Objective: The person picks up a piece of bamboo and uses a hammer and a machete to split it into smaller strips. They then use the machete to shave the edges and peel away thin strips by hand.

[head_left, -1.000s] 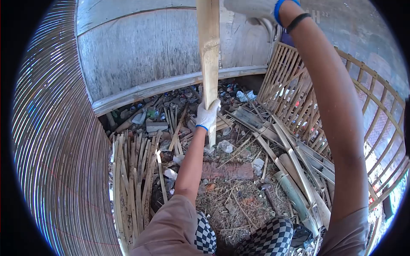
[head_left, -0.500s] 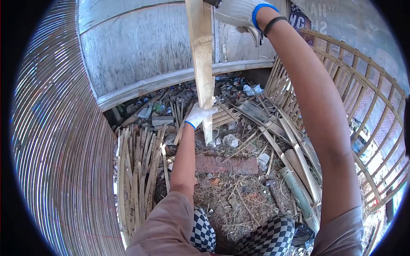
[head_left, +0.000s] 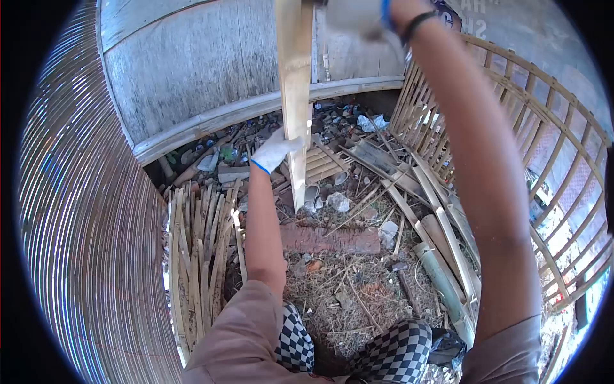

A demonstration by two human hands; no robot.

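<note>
A long, pale bamboo piece (head_left: 294, 83) stands nearly upright in front of me, its lower end near the ground and its top beyond the frame. My left hand (head_left: 276, 151), in a white glove with a blue cuff, grips it around the lower part. At the top edge, my right hand (head_left: 358, 16), also gloved, is blurred and partly cut off beside the upper part of the bamboo. Its fingers are closed around something dark at the frame's edge that I cannot make out.
Split bamboo strips (head_left: 201, 249) lie at the left, beside a curved slatted screen (head_left: 96, 224). Bamboo halves and a green bamboo tube (head_left: 441, 281) lie at the right, below a bamboo lattice (head_left: 537, 109). A reddish slab (head_left: 332, 239) lies in front; a weathered panel (head_left: 192, 70) stands behind.
My left hand and the bamboo appear slightly further left and higher in view. My right hand has risen a little and blurred. The whole view has shifted slightly.
</note>
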